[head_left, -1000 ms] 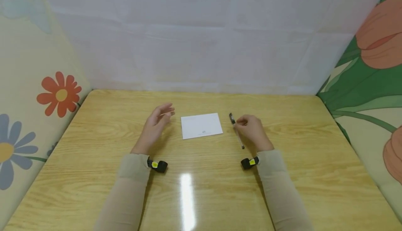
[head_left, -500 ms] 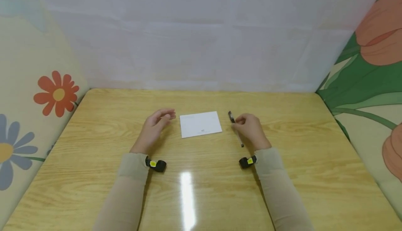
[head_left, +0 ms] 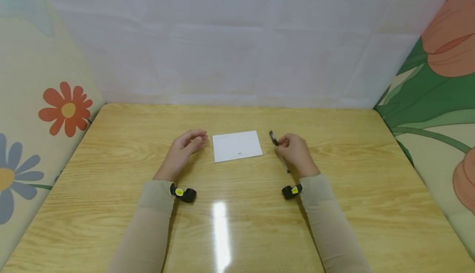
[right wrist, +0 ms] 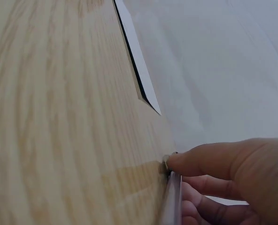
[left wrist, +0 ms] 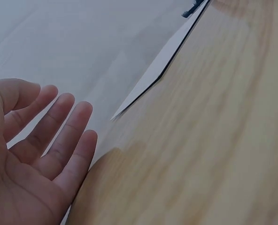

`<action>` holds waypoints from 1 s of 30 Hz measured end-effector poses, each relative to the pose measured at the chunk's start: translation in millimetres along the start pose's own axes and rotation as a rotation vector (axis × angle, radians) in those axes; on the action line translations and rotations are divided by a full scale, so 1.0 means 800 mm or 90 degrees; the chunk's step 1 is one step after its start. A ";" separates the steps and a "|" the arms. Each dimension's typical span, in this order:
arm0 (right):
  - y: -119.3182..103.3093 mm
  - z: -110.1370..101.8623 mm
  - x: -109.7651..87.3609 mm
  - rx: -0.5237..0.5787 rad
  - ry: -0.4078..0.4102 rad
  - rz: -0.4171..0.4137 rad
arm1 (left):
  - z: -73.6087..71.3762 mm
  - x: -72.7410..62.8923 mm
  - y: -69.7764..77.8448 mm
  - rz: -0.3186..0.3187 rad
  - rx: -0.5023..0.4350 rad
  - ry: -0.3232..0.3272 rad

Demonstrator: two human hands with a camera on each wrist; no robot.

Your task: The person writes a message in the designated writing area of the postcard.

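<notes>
Our right hand (head_left: 295,151) pinches a slim pen with a black cap and pale, see-through barrel (head_left: 273,139) between thumb and finger, near the cap; we judge that grip keeps it steady, though we cannot tell whether it touches the table. Our left hand (head_left: 183,149) is loosely spread, palm inward, holding nothing. Between our hands lies a white rectangular paper card (head_left: 237,146) with a small dark mark at its near edge, just beside our left fingertips and apart from the pen; its central place probably suits reach from both sides. Beneath is a glossy, yellowish wood-grain table (head_left: 371,182), and behind it a creased white backdrop (head_left: 208,58).
</notes>
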State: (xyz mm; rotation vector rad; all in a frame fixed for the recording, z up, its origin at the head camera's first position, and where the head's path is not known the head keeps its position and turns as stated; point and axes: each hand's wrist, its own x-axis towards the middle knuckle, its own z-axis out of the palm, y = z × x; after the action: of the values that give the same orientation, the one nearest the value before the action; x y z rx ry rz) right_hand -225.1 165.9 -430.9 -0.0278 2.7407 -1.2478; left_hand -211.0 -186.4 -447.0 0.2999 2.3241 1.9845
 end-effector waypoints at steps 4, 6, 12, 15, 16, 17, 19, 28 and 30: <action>0.000 0.000 0.000 -0.006 0.009 -0.017 | 0.001 0.000 0.000 0.003 0.000 0.002; -0.001 0.000 -0.001 -0.007 0.012 -0.020 | 0.002 -0.001 0.000 0.005 -0.002 0.000; -0.002 0.002 -0.001 -0.020 0.008 -0.018 | 0.004 -0.002 0.005 0.006 0.009 -0.005; -0.004 0.002 -0.002 -0.024 0.002 -0.012 | 0.005 -0.002 0.006 0.004 0.020 -0.006; -0.004 0.002 -0.001 -0.026 0.001 -0.011 | 0.006 -0.001 0.006 0.001 0.023 -0.006; -0.005 0.002 -0.001 -0.027 0.000 -0.010 | 0.006 0.000 0.006 -0.002 0.026 -0.007; -0.006 0.002 -0.002 -0.029 -0.003 -0.007 | 0.008 0.000 0.007 -0.007 0.028 -0.011; -0.008 0.002 -0.002 -0.024 -0.004 -0.014 | 0.011 -0.001 0.015 -0.023 0.025 -0.018; -0.009 0.002 -0.002 -0.017 -0.006 -0.018 | 0.011 -0.002 0.016 -0.022 0.027 -0.021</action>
State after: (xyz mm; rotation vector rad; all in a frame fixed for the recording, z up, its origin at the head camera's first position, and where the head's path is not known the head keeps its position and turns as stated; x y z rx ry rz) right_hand -223.2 160.2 -426.6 -0.0760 2.7590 -1.2147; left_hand -206.8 -176.0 -436.3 0.2909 2.3373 1.9028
